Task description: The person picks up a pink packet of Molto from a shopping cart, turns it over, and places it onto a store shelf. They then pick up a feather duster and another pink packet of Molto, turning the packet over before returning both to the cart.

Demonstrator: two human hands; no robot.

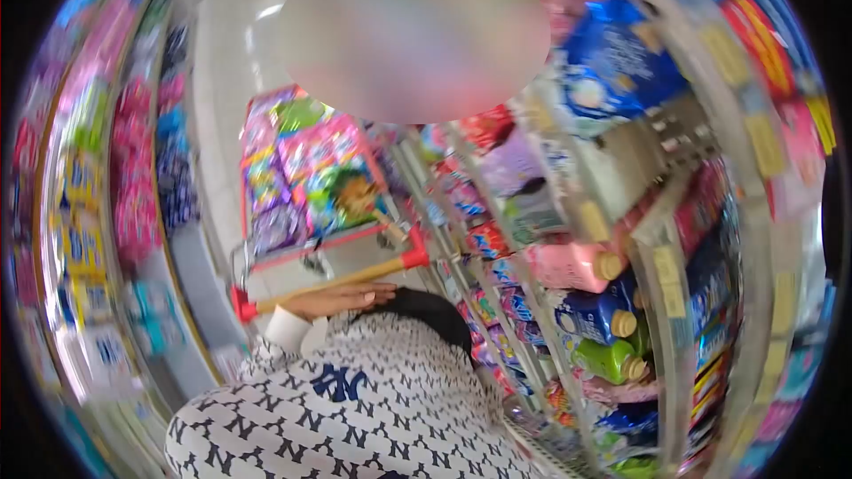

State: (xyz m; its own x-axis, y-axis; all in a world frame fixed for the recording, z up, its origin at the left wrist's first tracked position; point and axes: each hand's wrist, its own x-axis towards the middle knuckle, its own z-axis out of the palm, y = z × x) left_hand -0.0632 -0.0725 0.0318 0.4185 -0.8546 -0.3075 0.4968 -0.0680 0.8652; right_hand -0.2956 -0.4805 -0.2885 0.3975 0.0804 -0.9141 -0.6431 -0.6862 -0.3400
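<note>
Lying just on the near side of the cart handle [351, 276], the left hand [342, 300] points right along the bar's long axis, fingers straight and together; contact is unclear. Packets [324, 151] lie beyond, farther off; the right hand is out of view.

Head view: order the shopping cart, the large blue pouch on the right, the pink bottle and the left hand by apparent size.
1. Shopping cart
2. Blue pouch
3. Pink bottle and left hand: too alike to rank

White top [377, 430], black N print [216, 455] (navy logo [339, 382]).
</note>
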